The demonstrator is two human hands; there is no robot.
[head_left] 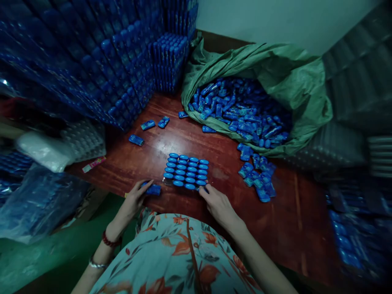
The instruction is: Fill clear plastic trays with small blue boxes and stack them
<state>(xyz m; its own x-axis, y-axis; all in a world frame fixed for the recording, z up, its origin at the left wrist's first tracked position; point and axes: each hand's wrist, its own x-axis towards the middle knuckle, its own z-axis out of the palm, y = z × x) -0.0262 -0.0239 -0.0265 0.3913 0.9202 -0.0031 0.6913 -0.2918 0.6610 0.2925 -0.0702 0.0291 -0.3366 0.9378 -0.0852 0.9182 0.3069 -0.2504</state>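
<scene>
In front of me on the table, a block of small blue plastic cases (185, 171) stands in close rows, their rounded ends up. A clear plastic edge shows at its left front corner. My left hand (134, 198) is left of the block, its fingers closed around a flat blue case (153, 189) near the table's front edge. My right hand (218, 203) is at the block's front right corner. Its thumb and fingertips pinch together on a blue case (201, 188), mostly hidden by the fingers.
A green sack (306, 102) full of loose blue cases lies open at the back of the wooden table (183, 139). More cases (259, 175) lie loose to the right. Tall stacks of packed cases (128, 69) rise at the left. Clear moulded trays (84, 139) sit at the left edge.
</scene>
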